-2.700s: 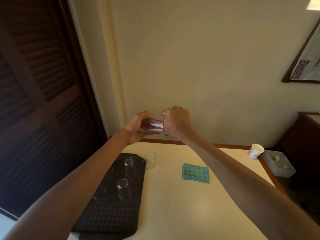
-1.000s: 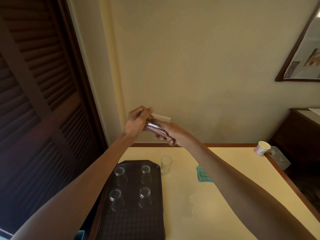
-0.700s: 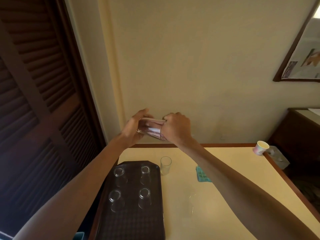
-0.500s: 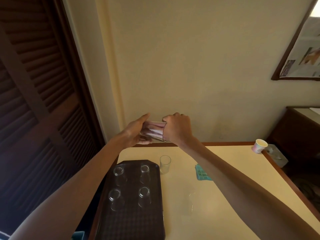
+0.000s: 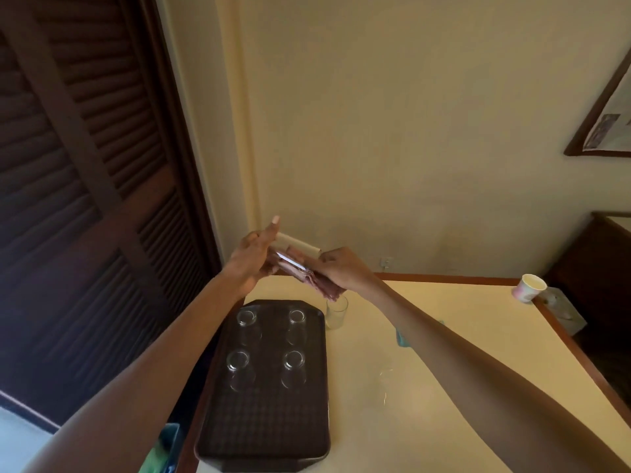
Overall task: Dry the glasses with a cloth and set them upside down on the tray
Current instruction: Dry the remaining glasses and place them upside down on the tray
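Above the far end of the table point(image 5: 358, 431), both hands are raised and close together. The left hand point(image 5: 254, 257) grips a glass point(image 5: 300, 245) by one end, fingers wrapped round it and one finger pointing up; the glass lies on its side, its other end towards the right hand point(image 5: 341, 269). The right hand pinches a folded pinkish cloth point(image 5: 319, 285), which runs just under the glass and hangs down from the fingers. Whether any of the cloth is tucked inside the glass cannot be told.

Below the hands, a dark tray point(image 5: 266, 421) lies lengthwise at the table's left edge. Four glasses stand upside down on its far half in two rows of two: far left point(image 5: 246, 317), far right point(image 5: 296, 315), near left point(image 5: 238, 358) and near right point(image 5: 293, 358). Just beside the tray's far right corner an upright glass point(image 5: 336, 314) stands on the table. Nearer, under the right forearm, a faint glass point(image 5: 386, 384) shows only as an outline; how it lies is unclear.

A teal cloth point(image 5: 403, 337) peeks out from behind that forearm. A paper cup point(image 5: 529, 288) stands at the table's far right corner, with a tissue box point(image 5: 565, 314) beyond it. A dark louvred door point(image 5: 85, 199) fills the left, and a framed picture point(image 5: 604, 128) hangs on the wall at right.
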A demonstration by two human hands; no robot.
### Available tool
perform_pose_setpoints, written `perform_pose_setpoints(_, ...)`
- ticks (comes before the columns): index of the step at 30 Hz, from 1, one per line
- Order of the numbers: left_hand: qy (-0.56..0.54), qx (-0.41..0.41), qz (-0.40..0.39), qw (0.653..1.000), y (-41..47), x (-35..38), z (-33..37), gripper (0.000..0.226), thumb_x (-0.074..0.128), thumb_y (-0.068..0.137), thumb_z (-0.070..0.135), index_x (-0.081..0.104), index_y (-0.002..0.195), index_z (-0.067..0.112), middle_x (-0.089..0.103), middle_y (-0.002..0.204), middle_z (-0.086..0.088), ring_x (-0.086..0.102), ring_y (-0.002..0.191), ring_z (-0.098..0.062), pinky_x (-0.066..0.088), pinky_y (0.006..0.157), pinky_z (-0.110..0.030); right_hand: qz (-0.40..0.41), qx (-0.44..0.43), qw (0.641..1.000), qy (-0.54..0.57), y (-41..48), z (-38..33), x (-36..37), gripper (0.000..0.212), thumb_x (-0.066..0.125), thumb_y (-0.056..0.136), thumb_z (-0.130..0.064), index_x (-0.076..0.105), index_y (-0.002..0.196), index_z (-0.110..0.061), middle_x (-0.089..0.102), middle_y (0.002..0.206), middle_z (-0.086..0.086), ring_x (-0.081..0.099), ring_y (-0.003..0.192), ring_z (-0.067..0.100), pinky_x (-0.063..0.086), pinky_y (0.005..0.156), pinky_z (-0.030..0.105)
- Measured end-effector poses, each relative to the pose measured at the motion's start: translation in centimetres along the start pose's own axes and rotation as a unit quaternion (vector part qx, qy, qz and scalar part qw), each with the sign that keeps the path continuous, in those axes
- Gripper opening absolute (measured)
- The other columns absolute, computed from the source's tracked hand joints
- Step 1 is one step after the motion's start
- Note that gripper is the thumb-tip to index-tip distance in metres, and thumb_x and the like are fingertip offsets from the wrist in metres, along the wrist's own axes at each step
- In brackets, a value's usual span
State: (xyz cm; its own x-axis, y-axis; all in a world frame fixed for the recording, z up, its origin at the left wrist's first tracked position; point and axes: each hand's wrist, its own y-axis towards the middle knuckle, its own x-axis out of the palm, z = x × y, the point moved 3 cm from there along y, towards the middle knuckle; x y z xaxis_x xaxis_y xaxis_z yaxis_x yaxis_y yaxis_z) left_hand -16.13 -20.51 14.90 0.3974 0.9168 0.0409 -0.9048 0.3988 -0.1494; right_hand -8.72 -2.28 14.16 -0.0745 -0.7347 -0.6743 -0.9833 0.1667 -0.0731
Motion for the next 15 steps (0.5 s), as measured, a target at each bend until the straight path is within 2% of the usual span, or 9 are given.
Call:
perform_pose_setpoints(2, -0.023, -0.011, 0.026, 0.999, -0.7, -1.6, -1.0, 0.096, 0.070, 0.071, 0.078, 0.061, 0.126, -0.001, 0.068, 0.098, -0.013, 0.064, 0.091, -0.027, 0.054, 0.086, -0.040, -0.002, -0.026, 1.000, -0.011, 0.2, 0.0, 1.3, 0.041, 0.065, 0.091, -0.052, 0.074, 0.081, -0.012, 0.071, 0.075, 0.004, 0.064, 0.064, 0.014, 0.049, 0.062, 0.029)
perform_pose_setpoints(4, -0.042, -0.026, 0.043, 0.998, -1.5, -3.1, -2.2, 0.097, 0.072, 0.069, 0.076, 0.064, 0.125, -0.002, 0.068, 0.103, -0.014, 0.062, 0.096, -0.030, 0.051, 0.090, -0.042, -0.039, -0.061, 0.997, -0.001, 0.0, -0.3, 2.7, 0.039, 0.065, 0.092, -0.047, 0.076, 0.093, -0.010, 0.073, 0.084, 0.005, 0.064, 0.070, 0.013, 0.047, 0.066, 0.028)
perform_pose_setpoints(6, -0.059, -0.039, 0.066, 0.995, -2.3, -4.3, -3.3, 0.082, 0.072, 0.073, 0.073, 0.070, 0.112, 0.001, 0.069, 0.105, -0.015, 0.063, 0.098, -0.031, 0.051, 0.093, -0.043, -0.082, -0.063, 0.994, 0.021, -0.3, -0.3, 3.9, 0.039, 0.063, 0.093, -0.049, 0.073, 0.107, -0.014, 0.073, 0.096, 0.000, 0.065, 0.076, 0.007, 0.050, 0.069, 0.023)
perform_pose_setpoints(7, -0.072, -0.042, 0.085, 0.993, -2.9, -5.1, -3.9, 0.072, 0.072, 0.074, 0.070, 0.071, 0.102, 0.005, 0.069, 0.102, -0.015, 0.063, 0.096, -0.030, 0.051, 0.093, -0.043, -0.105, -0.053, 0.993, 0.033, -0.4, -0.2, 4.9, 0.040, 0.063, 0.092, -0.051, 0.071, 0.111, -0.017, 0.072, 0.102, -0.002, 0.066, 0.082, 0.007, 0.053, 0.074, 0.024)
perform_pose_setpoints(10, -0.107, -0.035, 0.138, 0.984, -4.5, -7.3, -5.3, 0.050, 0.072, 0.080, 0.062, 0.071, 0.081, 0.012, 0.070, 0.090, -0.015, 0.061, 0.087, -0.028, 0.046, 0.087, -0.042, -0.154, -0.016, 0.987, 0.037, -0.3, 0.7, 7.6, 0.040, 0.062, 0.094, -0.049, 0.064, 0.114, -0.015, 0.070, 0.109, 0.003, 0.068, 0.094, 0.018, 0.056, 0.085, 0.036)
perform_pose_setpoints(13, -0.114, -0.042, 0.172, 0.977, -6.0, -9.5, -7.5, 0.037, 0.067, 0.095, 0.051, 0.068, 0.084, 0.015, 0.074, 0.083, -0.008, 0.061, 0.072, -0.018, 0.048, 0.079, -0.035, -0.161, 0.015, 0.984, 0.076, -0.4, 1.8, 9.7, 0.032, 0.060, 0.097, -0.044, 0.062, 0.113, -0.016, 0.069, 0.108, 0.005, 0.067, 0.096, 0.022, 0.055, 0.083, 0.034)
perform_pose_setpoints(15, -0.087, -0.049, 0.189, 0.977, -7.1, -10.8, -9.4, 0.035, 0.067, 0.096, 0.047, 0.069, 0.092, 0.012, 0.073, 0.087, -0.008, 0.062, 0.070, -0.016, 0.047, 0.074, -0.033, -0.156, 0.037, 0.981, 0.112, -0.5, 2.6, 11.0, 0.025, 0.059, 0.099, -0.038, 0.063, 0.110, -0.017, 0.069, 0.105, 0.005, 0.067, 0.095, 0.022, 0.053, 0.080, 0.031)
